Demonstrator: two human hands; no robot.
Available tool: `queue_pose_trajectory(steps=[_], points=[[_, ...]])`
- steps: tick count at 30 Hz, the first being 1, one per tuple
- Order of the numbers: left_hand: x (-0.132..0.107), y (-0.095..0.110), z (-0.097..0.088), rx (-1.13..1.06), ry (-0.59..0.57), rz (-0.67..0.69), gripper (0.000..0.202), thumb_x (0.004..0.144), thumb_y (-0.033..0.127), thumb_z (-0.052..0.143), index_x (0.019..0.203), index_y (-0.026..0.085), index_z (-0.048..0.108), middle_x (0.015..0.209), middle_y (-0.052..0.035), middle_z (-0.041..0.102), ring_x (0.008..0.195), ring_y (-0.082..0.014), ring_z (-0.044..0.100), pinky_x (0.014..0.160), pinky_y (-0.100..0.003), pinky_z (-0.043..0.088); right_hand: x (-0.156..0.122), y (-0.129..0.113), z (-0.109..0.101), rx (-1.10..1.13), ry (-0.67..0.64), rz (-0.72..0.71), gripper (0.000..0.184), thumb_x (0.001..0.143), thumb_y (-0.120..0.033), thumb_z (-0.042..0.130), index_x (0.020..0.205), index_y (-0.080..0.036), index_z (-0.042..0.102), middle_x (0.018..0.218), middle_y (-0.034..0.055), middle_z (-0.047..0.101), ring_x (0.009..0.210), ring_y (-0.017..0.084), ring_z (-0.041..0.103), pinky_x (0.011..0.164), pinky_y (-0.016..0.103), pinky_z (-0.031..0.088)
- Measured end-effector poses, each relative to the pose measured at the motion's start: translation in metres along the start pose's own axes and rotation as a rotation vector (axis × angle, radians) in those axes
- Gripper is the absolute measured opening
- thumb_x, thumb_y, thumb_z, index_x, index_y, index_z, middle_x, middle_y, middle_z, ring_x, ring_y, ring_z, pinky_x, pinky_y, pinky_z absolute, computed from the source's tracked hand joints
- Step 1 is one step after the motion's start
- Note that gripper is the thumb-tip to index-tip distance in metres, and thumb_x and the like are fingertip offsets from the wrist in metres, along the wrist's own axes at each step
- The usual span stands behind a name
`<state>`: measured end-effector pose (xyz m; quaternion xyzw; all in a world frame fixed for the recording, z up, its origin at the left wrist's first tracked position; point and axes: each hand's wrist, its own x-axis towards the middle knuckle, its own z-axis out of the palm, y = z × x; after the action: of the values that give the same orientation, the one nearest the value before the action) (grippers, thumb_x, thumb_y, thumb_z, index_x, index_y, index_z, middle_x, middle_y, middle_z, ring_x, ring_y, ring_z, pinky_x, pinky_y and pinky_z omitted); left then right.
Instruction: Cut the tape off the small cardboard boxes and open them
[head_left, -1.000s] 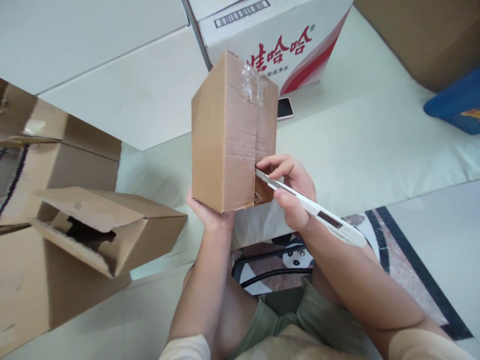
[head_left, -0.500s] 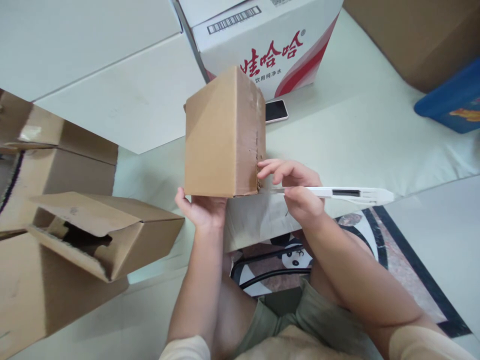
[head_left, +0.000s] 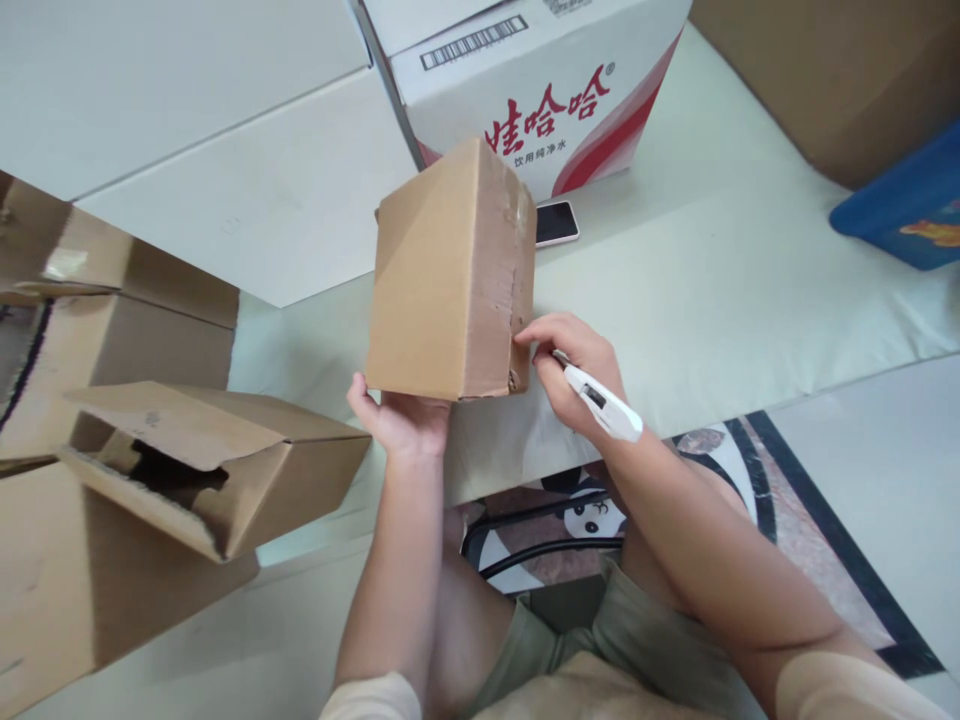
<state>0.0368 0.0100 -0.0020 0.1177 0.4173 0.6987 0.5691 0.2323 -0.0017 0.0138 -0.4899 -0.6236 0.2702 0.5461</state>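
Observation:
A brown cardboard box (head_left: pixel 424 290) stands tilted in front of me, held up from below by my left hand (head_left: pixel 409 420). The left thumb shows at the box's lower left edge; the other fingers are hidden under it. My right hand (head_left: pixel 581 365) is closed around a white utility knife (head_left: pixel 606 402), whose handle points down and to the right. Its blade end is hidden by the hand. The right index fingertip touches the slit seam near the box's lower right corner, where the cardboard is torn.
Behind the box are a white carton with red lettering (head_left: pixel 600 120) and a phone (head_left: pixel 557 222). An opened cardboard box (head_left: pixel 315 460) lies at left on more brown boxes (head_left: pixel 45 570). White panels (head_left: pixel 262 210) stand at upper left. A blue container (head_left: pixel 900 215) is at far right.
The knife has swung from lying level, pointed at the box, to slanting back over my right hand. The right index finger has come against the seam. The box has tilted slightly.

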Motion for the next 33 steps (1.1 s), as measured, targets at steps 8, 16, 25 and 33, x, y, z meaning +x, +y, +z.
queue_pose_trajectory(steps=[8,16,25,33], points=[[0.0001,0.0031,-0.0003,0.025,0.009,-0.075,0.055,0.078,0.067,0.057,0.112,0.025,0.069,0.1,-0.0101,0.072,0.088,-0.0269,0.07,0.066,-0.034,0.057,-0.0023,-0.0002,0.0053,-0.104,-0.037,-0.103,0.037,0.085,-0.006,0.052,0.105,-0.025,0.077,0.125,0.0095,0.076,0.102,0.02,0.074,0.083,0.035,0.062],[-0.0017,0.0015,0.001,0.05,0.04,-0.135,0.054,0.077,0.065,0.056,0.109,0.025,0.07,0.105,-0.0105,0.071,0.084,-0.0269,0.068,0.064,-0.037,0.056,-0.0019,0.0023,0.0007,-0.081,-0.082,-0.082,0.037,0.087,-0.01,0.055,0.112,-0.025,0.077,0.13,0.0103,0.072,0.084,0.017,0.07,0.078,0.037,0.061],[-0.0032,0.0018,0.0027,0.07,0.012,-0.145,0.055,0.078,0.065,0.053,0.111,0.025,0.068,0.111,-0.0125,0.07,0.088,-0.0279,0.067,0.064,-0.035,0.052,-0.0029,0.0078,0.0038,-0.088,-0.081,-0.126,0.037,0.088,-0.009,0.055,0.11,-0.026,0.079,0.123,0.0094,0.071,0.097,0.018,0.073,0.079,0.034,0.063],[-0.0019,-0.0007,0.0015,0.058,0.063,-0.164,0.055,0.076,0.067,0.054,0.108,0.024,0.066,0.103,-0.0109,0.068,0.085,-0.0268,0.066,0.067,-0.036,0.052,-0.0043,0.0087,0.0048,-0.103,-0.126,-0.083,0.04,0.09,-0.011,0.054,0.119,-0.028,0.077,0.131,0.0097,0.068,0.094,0.017,0.071,0.087,0.037,0.064]])
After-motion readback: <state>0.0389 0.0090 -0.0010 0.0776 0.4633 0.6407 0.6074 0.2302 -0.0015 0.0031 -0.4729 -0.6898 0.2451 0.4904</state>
